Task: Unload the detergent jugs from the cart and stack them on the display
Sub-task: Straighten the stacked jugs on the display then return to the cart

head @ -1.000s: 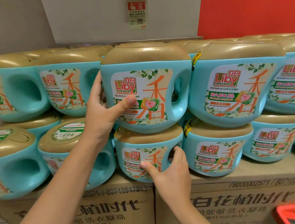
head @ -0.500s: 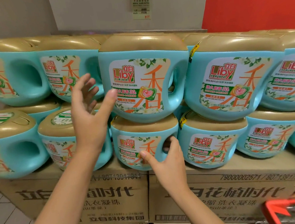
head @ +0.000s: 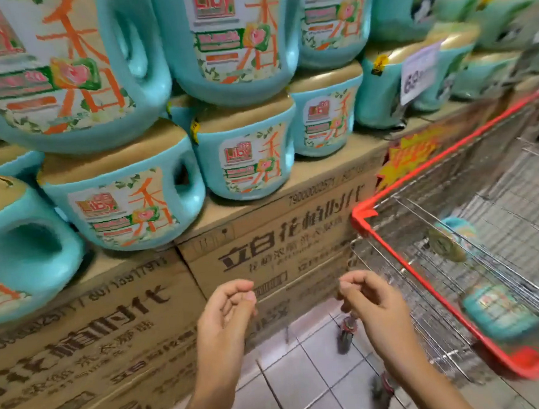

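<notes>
Two hands, left (head: 226, 307) and right (head: 370, 296), loosely curled, empty, now off round shiny jugs (head: 125, 196); wire cart (head: 430, 291) closer.

The detergent jugs (head: 122, 199) above the left hand (head: 226, 307) are light blue-green with gold-brown tops. Their labels are white with big orange writing, a red word, green stripes, a pink heart on green and small green leaves. The cardboard boxes (head: 265, 246) just behind both hands are brown with dark letters. To the right of the right hand (head: 370, 299) the cart (head: 428, 275) is silver wire with a red rim. A yellow and orange star sign (head: 409, 157) sits above it. The floor tiles (head: 308, 385) below the hands are pale grey.
</notes>
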Motion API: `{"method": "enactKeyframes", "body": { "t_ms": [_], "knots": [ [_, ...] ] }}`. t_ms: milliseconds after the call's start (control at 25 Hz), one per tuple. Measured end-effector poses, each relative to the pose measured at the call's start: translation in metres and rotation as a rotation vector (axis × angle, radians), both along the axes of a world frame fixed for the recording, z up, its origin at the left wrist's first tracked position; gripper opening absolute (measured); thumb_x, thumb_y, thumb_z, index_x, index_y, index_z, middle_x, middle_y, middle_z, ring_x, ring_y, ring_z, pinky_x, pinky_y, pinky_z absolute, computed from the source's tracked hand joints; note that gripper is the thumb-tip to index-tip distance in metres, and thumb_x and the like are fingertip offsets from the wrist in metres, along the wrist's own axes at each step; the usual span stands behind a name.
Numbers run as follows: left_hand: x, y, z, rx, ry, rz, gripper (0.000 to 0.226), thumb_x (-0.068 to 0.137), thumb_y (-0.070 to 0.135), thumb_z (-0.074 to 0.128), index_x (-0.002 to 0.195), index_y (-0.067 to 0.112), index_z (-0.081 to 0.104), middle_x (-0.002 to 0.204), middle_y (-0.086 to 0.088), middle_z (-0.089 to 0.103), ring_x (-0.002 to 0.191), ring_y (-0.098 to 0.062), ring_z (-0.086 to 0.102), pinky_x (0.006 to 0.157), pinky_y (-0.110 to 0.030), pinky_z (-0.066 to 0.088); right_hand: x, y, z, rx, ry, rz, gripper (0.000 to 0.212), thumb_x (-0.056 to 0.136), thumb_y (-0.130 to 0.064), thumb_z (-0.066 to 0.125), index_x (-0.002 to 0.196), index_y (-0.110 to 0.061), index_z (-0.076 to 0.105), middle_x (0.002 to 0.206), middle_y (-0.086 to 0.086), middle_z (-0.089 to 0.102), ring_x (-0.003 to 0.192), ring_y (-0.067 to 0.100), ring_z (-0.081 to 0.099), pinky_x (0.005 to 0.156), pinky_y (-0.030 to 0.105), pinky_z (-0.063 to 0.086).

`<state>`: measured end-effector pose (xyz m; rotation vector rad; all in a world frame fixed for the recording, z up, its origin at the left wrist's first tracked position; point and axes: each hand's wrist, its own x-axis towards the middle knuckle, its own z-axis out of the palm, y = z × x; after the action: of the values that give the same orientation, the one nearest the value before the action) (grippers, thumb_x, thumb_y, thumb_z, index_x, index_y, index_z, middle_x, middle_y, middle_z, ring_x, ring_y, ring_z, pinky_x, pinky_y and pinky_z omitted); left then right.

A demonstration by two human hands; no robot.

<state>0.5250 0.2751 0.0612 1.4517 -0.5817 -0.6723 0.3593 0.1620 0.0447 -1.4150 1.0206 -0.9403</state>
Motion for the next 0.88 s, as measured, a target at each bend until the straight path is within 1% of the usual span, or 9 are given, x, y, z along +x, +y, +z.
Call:
{"method": "enactKeyframes", "body": {
  "t_ms": [120, 200, 320, 400, 480, 560, 680, 800, 880],
  "knots": [
    [-0.046, -0.008, -0.024, 0.179, 0.072, -0.199, 0.014, 0.095, 0.009, 0.057, 0.092, 0.018, 0.069, 0.069, 0.006, 0.066, 0.061, 0.000, 0.059, 0.059, -0.017, 0.046, -0.069, 0.016, -0.015, 0.100, 0.017, -0.178, 0.013, 0.088, 0.000, 0.062, 0.080, -0.008, 0.067, 0.065, 0.003, 0.065, 0.056, 0.008, 0.059, 0.054, 0.017, 0.047],
    [-0.077, -0.016, -0.032, 0.255, 0.052, -0.349, 0.015, 0.095, 0.008, 0.057, 0.093, 0.018, 0.068, 0.063, 0.012, 0.065, 0.058, 0.002, 0.057, 0.059, -0.014, 0.046, -0.111, 0.023, -0.018, 0.130, 0.027, -0.256, 0.011, 0.088, 0.003, 0.061, 0.082, -0.005, 0.067, 0.069, 0.005, 0.066, 0.060, 0.010, 0.059, 0.058, 0.017, 0.047],
    [-0.123, -0.031, -0.038, 0.301, 0.019, -0.490, 0.016, 0.093, 0.006, 0.058, 0.093, 0.017, 0.069, 0.064, 0.014, 0.067, 0.058, 0.005, 0.057, 0.056, -0.010, 0.045, -0.172, 0.029, -0.022, 0.163, 0.036, -0.337, 0.017, 0.088, 0.005, 0.059, 0.079, -0.007, 0.065, 0.072, 0.010, 0.064, 0.056, 0.007, 0.057, 0.055, 0.013, 0.046],
    [-0.156, -0.045, -0.042, 0.312, 0.005, -0.520, 0.016, 0.093, 0.007, 0.058, 0.094, 0.018, 0.069, 0.066, 0.015, 0.068, 0.060, 0.004, 0.059, 0.060, -0.015, 0.046, -0.213, 0.028, -0.022, 0.176, 0.056, -0.347, 0.020, 0.088, 0.007, 0.058, 0.077, -0.008, 0.065, 0.071, 0.009, 0.063, 0.053, 0.004, 0.056, 0.054, 0.011, 0.044],
    [-0.199, -0.059, -0.047, 0.308, -0.011, -0.528, 0.015, 0.092, 0.007, 0.059, 0.095, 0.019, 0.068, 0.066, 0.013, 0.068, 0.064, -0.002, 0.060, 0.061, -0.017, 0.045, -0.259, 0.022, -0.022, 0.181, 0.090, -0.341, 0.019, 0.088, 0.008, 0.057, 0.078, -0.006, 0.065, 0.070, 0.006, 0.064, 0.054, 0.006, 0.055, 0.054, 0.012, 0.044],
    [-0.242, -0.071, -0.052, 0.290, 0.011, -0.502, 0.017, 0.092, 0.004, 0.059, 0.094, 0.018, 0.068, 0.066, 0.009, 0.068, 0.066, -0.005, 0.060, 0.060, -0.013, 0.045, -0.301, 0.012, -0.018, 0.192, 0.120, -0.344, 0.016, 0.087, 0.006, 0.058, 0.081, -0.006, 0.066, 0.071, 0.009, 0.064, 0.054, 0.006, 0.056, 0.054, 0.012, 0.044],
    [-0.302, -0.091, -0.056, 0.279, 0.069, -0.465, 0.020, 0.092, 0.004, 0.059, 0.091, 0.021, 0.069, 0.071, 0.009, 0.070, 0.070, -0.005, 0.062, 0.064, -0.019, 0.046, -0.359, -0.009, -0.011, 0.211, 0.128, -0.361, 0.013, 0.088, 0.004, 0.058, 0.085, -0.006, 0.066, 0.077, 0.013, 0.064, 0.055, 0.002, 0.059, 0.054, 0.011, 0.044],
    [-0.341, -0.112, -0.055, 0.259, 0.060, -0.508, 0.018, 0.091, 0.005, 0.060, 0.092, 0.020, 0.069, 0.073, 0.008, 0.070, 0.067, 0.000, 0.064, 0.061, -0.013, 0.048, -0.398, -0.035, -0.008, 0.195, 0.141, -0.367, 0.018, 0.090, 0.004, 0.056, 0.082, -0.009, 0.066, 0.076, 0.009, 0.066, 0.056, 0.003, 0.059, 0.055, 0.011, 0.045],
    [-0.358, -0.136, -0.051, 0.219, 0.052, -0.479, 0.019, 0.091, 0.002, 0.060, 0.090, 0.019, 0.069, 0.071, 0.008, 0.069, 0.066, 0.000, 0.063, 0.062, -0.011, 0.049, -0.417, -0.056, -0.007, 0.189, 0.120, -0.365, 0.017, 0.089, 0.004, 0.056, 0.082, -0.008, 0.066, 0.075, 0.011, 0.065, 0.057, 0.005, 0.059, 0.056, 0.013, 0.047]
  ]
}}
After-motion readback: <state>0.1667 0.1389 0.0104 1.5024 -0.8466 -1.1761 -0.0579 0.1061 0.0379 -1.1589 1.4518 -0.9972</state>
